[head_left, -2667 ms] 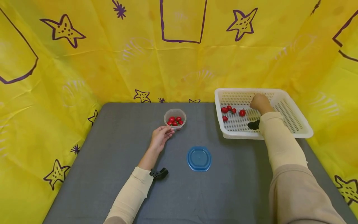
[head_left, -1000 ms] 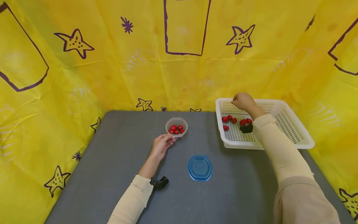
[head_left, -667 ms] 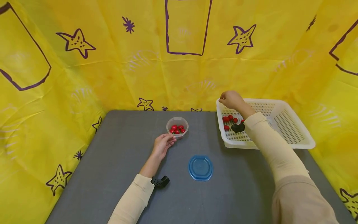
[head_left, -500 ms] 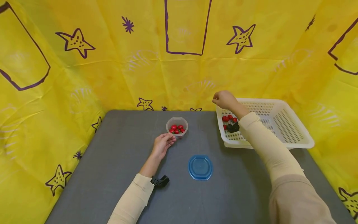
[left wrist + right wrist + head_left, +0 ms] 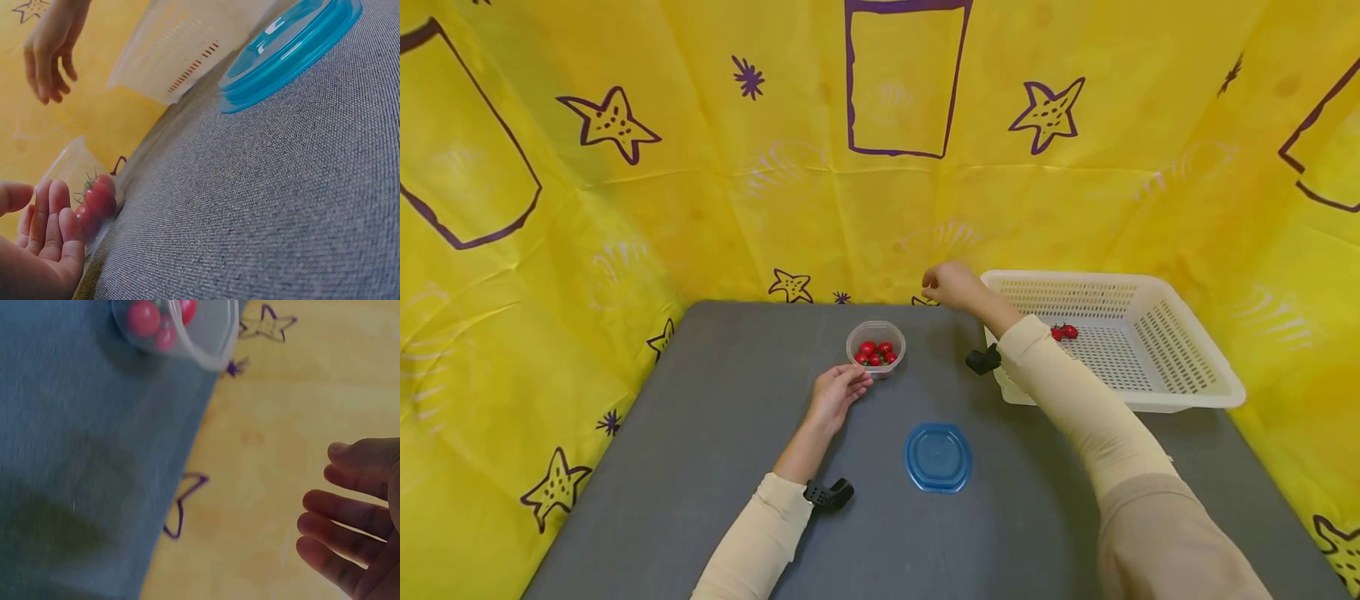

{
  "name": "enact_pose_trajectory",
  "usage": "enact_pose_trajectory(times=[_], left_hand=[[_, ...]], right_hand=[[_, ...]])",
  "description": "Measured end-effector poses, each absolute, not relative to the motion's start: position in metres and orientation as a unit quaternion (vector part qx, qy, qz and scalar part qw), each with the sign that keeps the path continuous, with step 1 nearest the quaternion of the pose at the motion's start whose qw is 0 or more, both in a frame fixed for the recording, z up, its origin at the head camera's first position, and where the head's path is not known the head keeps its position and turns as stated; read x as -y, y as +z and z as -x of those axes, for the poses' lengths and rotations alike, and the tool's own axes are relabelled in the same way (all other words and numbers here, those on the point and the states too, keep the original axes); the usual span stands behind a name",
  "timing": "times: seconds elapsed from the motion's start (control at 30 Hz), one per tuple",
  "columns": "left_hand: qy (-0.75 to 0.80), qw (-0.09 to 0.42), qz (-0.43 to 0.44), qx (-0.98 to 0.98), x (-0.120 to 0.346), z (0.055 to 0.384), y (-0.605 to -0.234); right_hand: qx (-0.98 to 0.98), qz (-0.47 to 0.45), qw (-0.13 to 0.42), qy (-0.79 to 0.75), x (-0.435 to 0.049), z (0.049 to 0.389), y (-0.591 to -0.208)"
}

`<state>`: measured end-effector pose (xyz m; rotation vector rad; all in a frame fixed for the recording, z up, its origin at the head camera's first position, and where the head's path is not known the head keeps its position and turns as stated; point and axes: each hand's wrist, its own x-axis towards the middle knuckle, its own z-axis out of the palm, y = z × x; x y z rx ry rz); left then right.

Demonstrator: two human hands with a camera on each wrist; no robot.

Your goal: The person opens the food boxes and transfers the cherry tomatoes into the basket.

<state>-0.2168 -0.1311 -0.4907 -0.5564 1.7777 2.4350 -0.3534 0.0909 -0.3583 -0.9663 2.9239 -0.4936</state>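
Observation:
My left hand point(image 5: 835, 396) has its relaxed fingers point(image 5: 57, 219) beside the near side of a clear plastic tub point(image 5: 876, 329). Several cherry tomatoes point(image 5: 874, 355) lie in that tub. Between tub and basket, my right hand point(image 5: 957, 287) hangs in the air near the back edge of the table. Its fingers point(image 5: 344, 550) are loosely bent in the right wrist view, and nothing shows between them. A white perforated basket point(image 5: 1187, 333) stands behind my right forearm, with two tomatoes point(image 5: 1070, 331) showing; the sleeve hides the basket's left part.
A blue lid point(image 5: 937, 458) lies flat on the grey table point(image 5: 737, 467), in front of the tub. Yellow cloth point(image 5: 760, 225) with drawn starfish hangs behind and at both sides. A black wrist strap point(image 5: 830, 495) juts from my left wrist.
My right hand has left the basket and moved left toward the tub. A tomato now lies against another in the basket, where one lay alone before. My left hand stays by the tub.

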Motion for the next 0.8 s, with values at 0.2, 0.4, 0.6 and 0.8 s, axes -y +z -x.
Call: enact_pose_trajectory(times=[0.2, 0.4, 0.6, 0.8], left_hand=[[0.795, 0.04, 0.183, -0.577, 0.132, 0.216, -0.49], [0.796, 0.038, 0.174, -0.579, 0.132, 0.217, -0.491], [0.798, 0.048, 0.165, -0.577, 0.133, 0.216, -0.487], [0.8, 0.042, 0.168, -0.574, 0.132, 0.217, -0.49]], right_hand=[[-0.928, 0.336, 0.028, -0.159, -0.067, 0.348, -0.367], [-0.92, 0.355, 0.061, -0.156, -0.045, 0.341, -0.378], [-0.911, 0.37, 0.089, -0.158, -0.024, 0.332, -0.387], [-0.904, 0.38, 0.126, -0.152, -0.009, 0.323, -0.4]])
